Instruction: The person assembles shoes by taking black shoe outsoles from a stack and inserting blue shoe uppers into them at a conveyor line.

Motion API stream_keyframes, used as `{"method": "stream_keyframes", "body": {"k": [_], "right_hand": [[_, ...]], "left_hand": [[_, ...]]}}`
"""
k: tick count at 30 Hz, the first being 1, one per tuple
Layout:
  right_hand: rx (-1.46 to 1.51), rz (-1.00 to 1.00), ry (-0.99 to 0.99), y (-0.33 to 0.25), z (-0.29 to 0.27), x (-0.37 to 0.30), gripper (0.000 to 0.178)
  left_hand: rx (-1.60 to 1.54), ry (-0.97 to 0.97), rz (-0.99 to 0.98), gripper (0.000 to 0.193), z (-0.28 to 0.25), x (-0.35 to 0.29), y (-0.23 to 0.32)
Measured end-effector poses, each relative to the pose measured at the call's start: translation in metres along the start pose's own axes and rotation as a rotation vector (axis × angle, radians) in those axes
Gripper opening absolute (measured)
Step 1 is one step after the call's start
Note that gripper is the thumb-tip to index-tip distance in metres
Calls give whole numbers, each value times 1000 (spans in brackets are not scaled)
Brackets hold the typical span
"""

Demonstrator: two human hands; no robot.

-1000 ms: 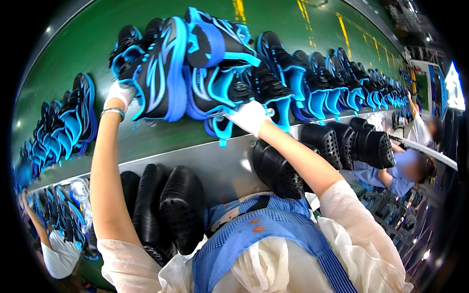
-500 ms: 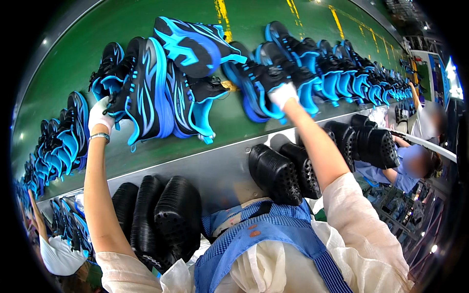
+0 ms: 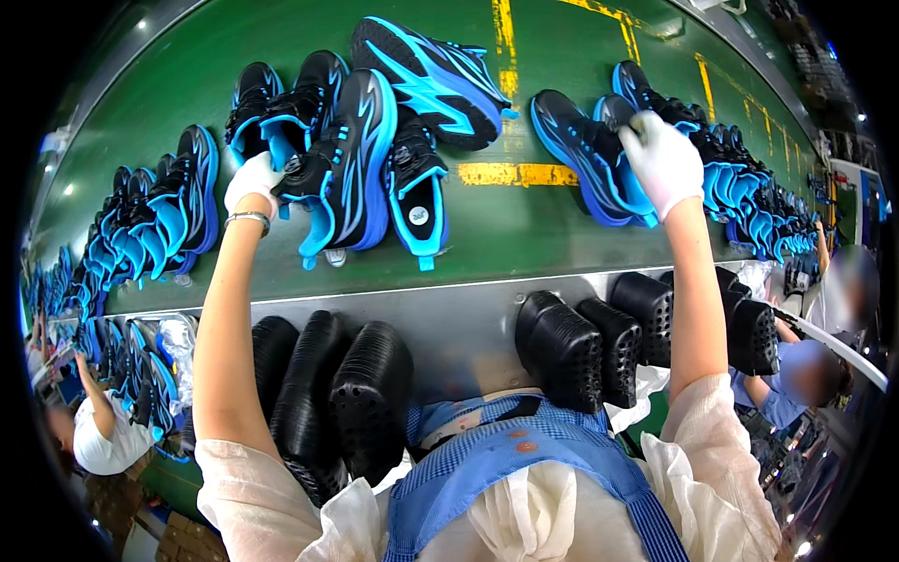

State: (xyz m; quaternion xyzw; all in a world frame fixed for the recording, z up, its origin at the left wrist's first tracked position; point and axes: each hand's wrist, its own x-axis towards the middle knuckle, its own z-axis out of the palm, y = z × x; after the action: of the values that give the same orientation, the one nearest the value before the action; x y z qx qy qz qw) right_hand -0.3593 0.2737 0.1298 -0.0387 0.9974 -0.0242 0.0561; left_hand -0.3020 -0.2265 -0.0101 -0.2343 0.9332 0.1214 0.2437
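While the left hand (image 3: 251,184) stays at the collar of a side-tilted sneaker (image 3: 363,155), just below and left of the overturned sneaker (image 3: 433,89), the right hand (image 3: 663,167) has moved farther out to a blue-edged sneaker (image 3: 579,150) right of that overturned sneaker. Half a second ago this gap was narrower; now a yellow stripe (image 3: 520,175) shows below the overturned sneaker, suggesting two separate groups to handle. Whether either glove's fingers are closed on its sneaker, I cannot tell.

Gloved hands (image 3: 667,167) at blk/blue shoes (image 3: 363,155), grn tbl (image 3: 524,244)
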Motion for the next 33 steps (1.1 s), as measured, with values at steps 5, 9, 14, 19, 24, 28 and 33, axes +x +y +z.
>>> {"method": "stream_keyframes", "body": {"k": [5,9,14,19,24,28,33], "right_hand": [[-298,-186,239,-51,31,66,33],[-708,-286,-65,-92,37,79,40],[0,-238,-462,-57,66,92,61],[641,-252,-390,-70,123,86,74],[1004,-265,-387,-72,94,30,61],[146,-265,-319,-61,61,-15,49],[61,-221,-290,-108,73,-50,65]], "left_hand": [[68,-17,-23,35,-9,3,17],[64,-64,-47,37,0,14,-7],[192,27,253,57,-49,-24,19],[52,65,341,58,-42,-23,-9],[-51,-136,71,50,-16,6,-12],[30,-93,80,43,-11,17,-9],[120,-64,117,28,3,22,23]]}}
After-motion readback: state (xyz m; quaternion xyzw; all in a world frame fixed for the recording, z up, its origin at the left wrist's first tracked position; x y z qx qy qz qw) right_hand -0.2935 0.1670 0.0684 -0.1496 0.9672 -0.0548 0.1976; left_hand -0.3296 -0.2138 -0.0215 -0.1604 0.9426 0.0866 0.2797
